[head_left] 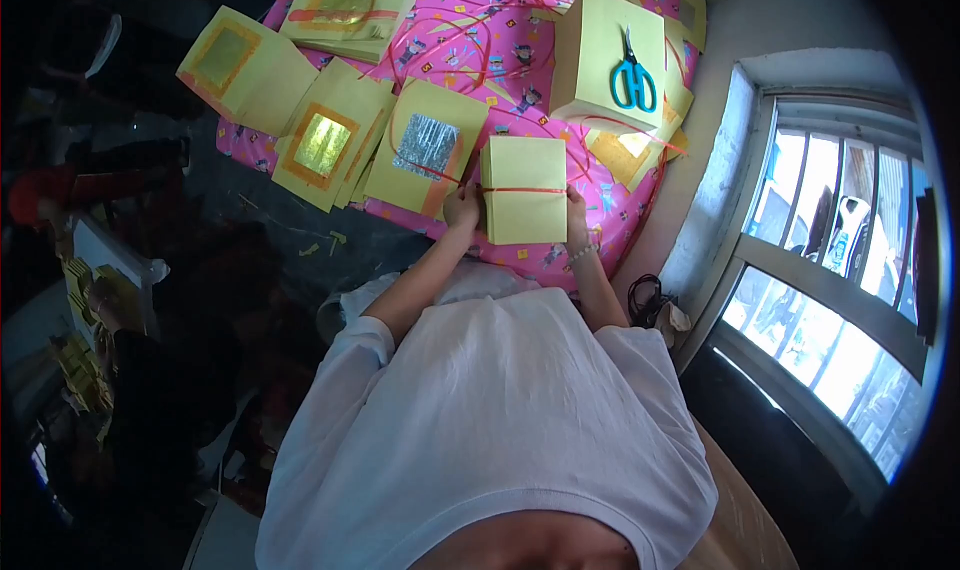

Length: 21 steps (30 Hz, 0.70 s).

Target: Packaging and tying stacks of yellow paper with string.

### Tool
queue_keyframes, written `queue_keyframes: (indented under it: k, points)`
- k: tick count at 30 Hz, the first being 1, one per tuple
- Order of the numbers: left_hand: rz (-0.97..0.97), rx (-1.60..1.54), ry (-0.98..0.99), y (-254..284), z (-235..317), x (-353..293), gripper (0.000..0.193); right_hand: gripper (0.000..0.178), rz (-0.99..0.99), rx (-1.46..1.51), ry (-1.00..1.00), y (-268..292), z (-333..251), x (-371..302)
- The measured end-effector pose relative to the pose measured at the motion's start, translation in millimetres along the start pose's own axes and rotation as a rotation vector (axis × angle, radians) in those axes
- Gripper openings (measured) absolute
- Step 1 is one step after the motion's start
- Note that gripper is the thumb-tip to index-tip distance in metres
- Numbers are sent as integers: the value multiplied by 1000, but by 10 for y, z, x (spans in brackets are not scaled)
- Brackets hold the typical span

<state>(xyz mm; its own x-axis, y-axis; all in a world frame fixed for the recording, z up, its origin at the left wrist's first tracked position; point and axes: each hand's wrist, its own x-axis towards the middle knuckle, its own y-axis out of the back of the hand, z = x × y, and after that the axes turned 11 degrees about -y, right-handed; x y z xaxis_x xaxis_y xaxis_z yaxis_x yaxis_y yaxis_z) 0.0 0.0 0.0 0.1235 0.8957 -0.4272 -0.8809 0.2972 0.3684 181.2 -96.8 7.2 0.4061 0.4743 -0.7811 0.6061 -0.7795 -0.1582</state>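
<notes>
In front of me on the table lies a thick stack of yellow paper (525, 217), with a red plastic string (525, 190) running across its middle. My left hand (462, 208) is closed at the stack's left edge, its fingers pinching the red string there. At the opposite edge, my right hand (577, 214) grips the side of the stack close to where the string goes over. A beaded bracelet circles the right wrist. The undersides of the stack and some fingertips are hidden.
A pink patterned cloth (470, 30) covers the table. Yellow paper bundles with silver (427, 148) and gold squares (323, 146) lie leftward. Blue-handled scissors (632, 82) rest on a tall paper stack (590, 40). A barred window (840, 200) is right; another person's hand (105, 300) works far left.
</notes>
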Motion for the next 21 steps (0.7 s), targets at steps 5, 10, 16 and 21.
queue_keyframes:
  k: [5, 10, 16, 21]
  points:
    - [16, -137, 100, -85, -251, 212, 45, 13, 52, -11, 88, -159, 76, 84]
    - [50, -151, 109, -176, -157, 78, 45, 13, 55, -54, 60, 39, 66, 214]
    - [77, -236, 164, -224, -258, 129, 46, 7, 119, -242, 63, 116, 64, 390]
    - [67, -397, 277, -259, -228, 155, 47, 14, -29, 15, 70, 172, 131, 501]
